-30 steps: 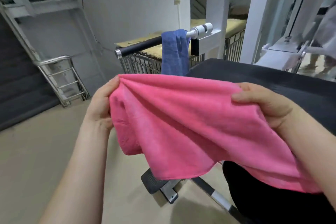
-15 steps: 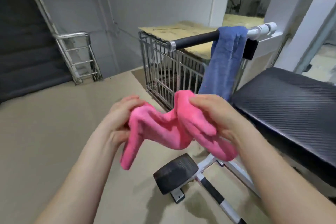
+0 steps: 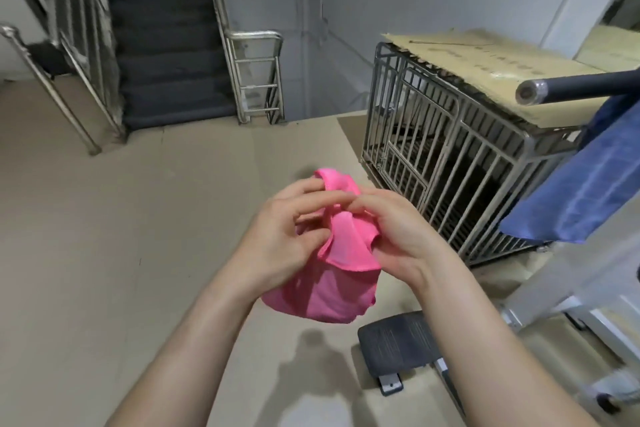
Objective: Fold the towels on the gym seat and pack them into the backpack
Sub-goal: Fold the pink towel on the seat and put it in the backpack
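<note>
A pink towel (image 3: 325,291) hangs bunched in the air above the floor, between both my hands. My left hand (image 3: 280,236) grips its left side with curled fingers. My right hand (image 3: 398,232) pinches its upper folds from the right; the fingertips of both hands nearly meet at the top. A blue towel (image 3: 585,191) drapes over a black bar (image 3: 581,88) at the right edge. The gym seat and the backpack are out of view.
A metal cage (image 3: 450,163) topped with cardboard stands at the right. A black foot pad (image 3: 398,343) and the white machine frame (image 3: 581,288) lie low right. Stairs (image 3: 166,55) with steel railings rise at the back left. Beige floor spreads to the left.
My hands have come together, gathering the spread pink towel into a bunch. The view has swung left, so the black seat has left the frame.
</note>
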{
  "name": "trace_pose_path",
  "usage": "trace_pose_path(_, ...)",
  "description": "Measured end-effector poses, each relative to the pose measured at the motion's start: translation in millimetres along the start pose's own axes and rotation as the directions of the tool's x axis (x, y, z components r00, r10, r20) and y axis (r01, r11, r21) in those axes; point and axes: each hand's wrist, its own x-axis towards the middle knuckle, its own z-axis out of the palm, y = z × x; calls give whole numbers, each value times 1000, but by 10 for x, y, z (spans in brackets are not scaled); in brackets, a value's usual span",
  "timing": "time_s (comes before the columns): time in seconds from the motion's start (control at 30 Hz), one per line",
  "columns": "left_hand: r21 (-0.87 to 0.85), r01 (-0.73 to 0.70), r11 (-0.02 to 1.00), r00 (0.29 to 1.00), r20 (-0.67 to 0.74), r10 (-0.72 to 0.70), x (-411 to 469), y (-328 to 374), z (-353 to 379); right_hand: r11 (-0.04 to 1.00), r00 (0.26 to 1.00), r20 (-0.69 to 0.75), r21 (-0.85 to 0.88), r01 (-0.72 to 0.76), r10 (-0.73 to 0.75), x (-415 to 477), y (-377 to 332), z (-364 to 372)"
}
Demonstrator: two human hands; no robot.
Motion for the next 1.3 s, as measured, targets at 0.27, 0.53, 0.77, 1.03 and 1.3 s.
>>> trace_pose_path(0.27,335,-108,936,945,-259,201,-89,-178,-372,972,990,126,-219,82,-55,199,93,134)
trace_pose_path(0.53,-357,84,930,948,-260,-185,18,7,-428,902,983,65,-389,185,-174,167,-41,343)
trace_pose_path(0.77,-424,258,868,959,6,-282,69,68,-456,923,990,36,-359,138,-134,113,-119,369)
trace_pose_path(1.03,-612,126,780,917,-228,-327,183,161,-281,945,995,10,-311,102,-104,35,-127,348)
trace_pose_path(1.3,-324,16,946,912,-382,-147,298,236,-75,940,984,-61,-312,140,-167,-105,-261,279)
